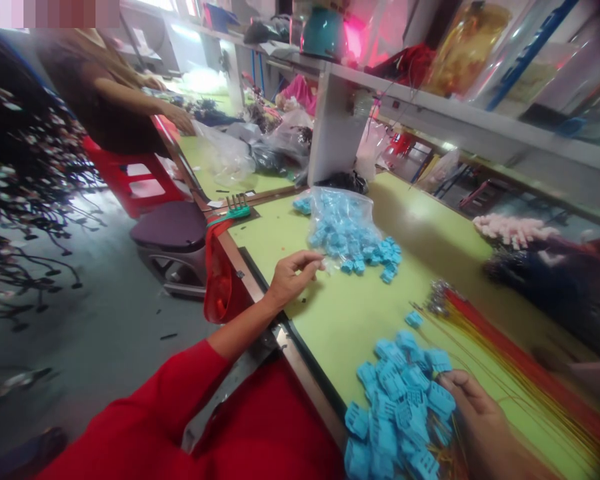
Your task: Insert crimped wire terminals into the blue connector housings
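My left hand (296,277) is over the green table, thumb and forefinger drawn together. Whether anything sits in that pinch is too blurred to tell. Just past its fingertips lies a clear plastic bag (341,217) of blue plastic connectors, with several loose connectors (387,257) spilled beside it. At the lower right, a heap of blue connectors (395,393) with slots lies near me. My right hand (475,400) is at the heap's right side, fingers closed at the edge of one blue connector (437,360). Thin yellowish wires show below that hand, partly hidden.
Red and yellow wires (510,347) with metal-looking ends run along the right. A single connector (414,319) lies apart. A green clamp-like piece with upright pins (237,208) is at the table edge. Beyond are a stool (170,223), a red chair (125,177) and another person (115,100).
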The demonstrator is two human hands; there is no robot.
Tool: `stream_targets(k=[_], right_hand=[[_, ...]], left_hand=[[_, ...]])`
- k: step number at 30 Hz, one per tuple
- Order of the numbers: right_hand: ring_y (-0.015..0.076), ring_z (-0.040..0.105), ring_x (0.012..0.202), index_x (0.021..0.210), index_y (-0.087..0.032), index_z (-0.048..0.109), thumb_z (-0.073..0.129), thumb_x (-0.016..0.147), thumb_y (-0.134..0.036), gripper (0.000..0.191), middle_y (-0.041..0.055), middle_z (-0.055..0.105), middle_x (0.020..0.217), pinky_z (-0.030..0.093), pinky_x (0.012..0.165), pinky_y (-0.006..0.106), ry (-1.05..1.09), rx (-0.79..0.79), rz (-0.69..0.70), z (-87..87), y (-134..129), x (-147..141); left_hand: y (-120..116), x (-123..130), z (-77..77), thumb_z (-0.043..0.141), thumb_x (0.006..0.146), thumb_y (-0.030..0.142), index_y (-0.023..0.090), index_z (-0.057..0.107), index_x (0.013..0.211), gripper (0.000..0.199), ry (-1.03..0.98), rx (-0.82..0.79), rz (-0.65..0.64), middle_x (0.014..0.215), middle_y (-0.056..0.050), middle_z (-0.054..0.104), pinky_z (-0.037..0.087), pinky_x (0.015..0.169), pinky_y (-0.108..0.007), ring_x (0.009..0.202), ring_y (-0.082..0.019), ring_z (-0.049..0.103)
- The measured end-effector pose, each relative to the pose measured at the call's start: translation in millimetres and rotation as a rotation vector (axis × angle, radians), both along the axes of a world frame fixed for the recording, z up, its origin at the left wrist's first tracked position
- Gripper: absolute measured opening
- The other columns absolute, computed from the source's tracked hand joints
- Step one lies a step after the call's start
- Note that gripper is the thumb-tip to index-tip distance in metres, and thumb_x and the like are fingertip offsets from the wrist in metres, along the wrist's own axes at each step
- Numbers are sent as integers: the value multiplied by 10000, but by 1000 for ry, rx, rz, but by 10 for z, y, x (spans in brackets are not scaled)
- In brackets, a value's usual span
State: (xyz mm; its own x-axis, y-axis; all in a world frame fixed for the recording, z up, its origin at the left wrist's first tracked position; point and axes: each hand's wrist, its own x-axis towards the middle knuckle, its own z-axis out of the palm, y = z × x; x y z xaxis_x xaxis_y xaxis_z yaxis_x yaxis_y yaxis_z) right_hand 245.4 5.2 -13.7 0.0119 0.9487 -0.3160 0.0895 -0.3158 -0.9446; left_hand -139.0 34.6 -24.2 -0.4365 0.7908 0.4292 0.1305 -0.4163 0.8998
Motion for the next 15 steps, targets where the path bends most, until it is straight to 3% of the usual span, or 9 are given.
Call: stream_targets(k=[4,7,9,11,12,15], right_hand=[[142,579,544,790,-207,666,928,630,-489,417,-18,669,640,481,505,214,8,-3,7,-20,2,8],[148,591,544,782,-204,669,937,605,-499,437,-15,672,636,495,506,217,-4,-11,-6,-2,-4,0],[150,587,532,780,-203,671,942,591,-503,446,-14,672,629,494,494,220,-16,-18,-12,20,-11,-11],[150,586,528,786,-205,672,940,597,-500,440,-13,675,629,488,486,219,-16,-24,-12,37,-18,-20],[148,582,524,786,-207,671,938,603,-496,434,-15,673,625,483,483,217,-10,-28,-10,40,-19,-23],[142,576,512,791,-211,667,933,618,-487,420,-19,667,614,478,480,216,12,-38,-15,34,-15,-30]], left_hand=[[-40,13,-32,711,852,345,173,739,957,203,7,5,-4,778,-52,768,576,556,-265,574,-138,663],[95,-239,101,728,841,324,156,639,1238,441,1,21,13,779,-44,762,541,532,-242,567,-131,647],[349,-614,334,738,836,286,153,467,1434,670,-5,37,77,816,-38,764,511,531,-223,545,-108,619],[702,-1097,657,734,843,249,118,323,1506,791,60,10,216,887,-63,770,483,556,-204,531,-78,606],[886,-1344,829,704,877,258,81,248,1518,806,129,-39,267,918,-71,764,470,594,-195,524,-52,600],[1321,-1947,1258,538,1007,285,-28,107,1501,727,222,-41,258,1071,-145,718,430,738,-248,673,-38,657]])
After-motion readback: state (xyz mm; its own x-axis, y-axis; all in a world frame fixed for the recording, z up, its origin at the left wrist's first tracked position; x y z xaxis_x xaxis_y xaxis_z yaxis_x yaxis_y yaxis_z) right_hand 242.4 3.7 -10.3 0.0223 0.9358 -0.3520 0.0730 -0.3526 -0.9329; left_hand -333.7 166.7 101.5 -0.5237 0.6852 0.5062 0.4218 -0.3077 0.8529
